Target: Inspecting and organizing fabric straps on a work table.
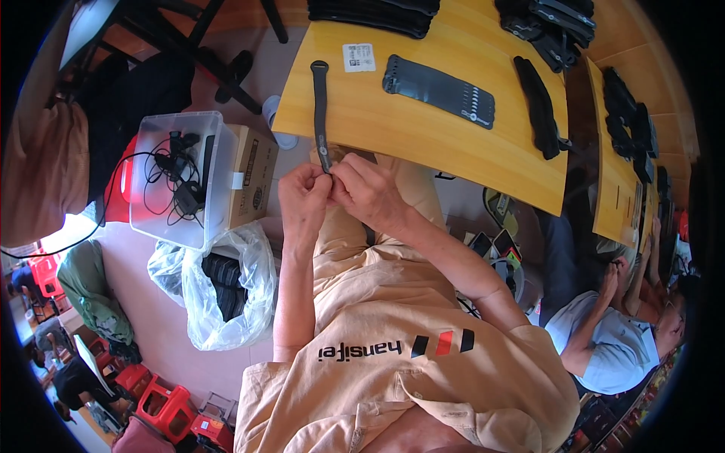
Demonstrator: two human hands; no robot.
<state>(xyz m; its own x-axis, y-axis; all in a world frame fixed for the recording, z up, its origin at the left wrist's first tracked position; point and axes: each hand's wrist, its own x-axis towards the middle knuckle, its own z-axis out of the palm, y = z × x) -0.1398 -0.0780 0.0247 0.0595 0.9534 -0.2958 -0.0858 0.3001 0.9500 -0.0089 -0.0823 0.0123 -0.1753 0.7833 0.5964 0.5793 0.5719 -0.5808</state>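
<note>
A long dark strap (320,102) with a ring-like loop at its far end lies over the near left edge of the yellow table (423,45). My left hand (303,195) is closed in a pinch on its near end. Close against it, my right hand (368,192) pinches the same end, fingertips together. The fingers hide what lies between them. Right of the strap is a flat dark grey sleeve (438,92) with a row of pale marks. A white printed label (359,57) sits near the loop.
Black strap stacks (374,16) and a black bundle (538,109) lie on the table. On my left stand a clear bin (177,219) with cables, a cardboard box (251,177) and a plastic bag (260,302) of dark items. A person (615,340) sits at right.
</note>
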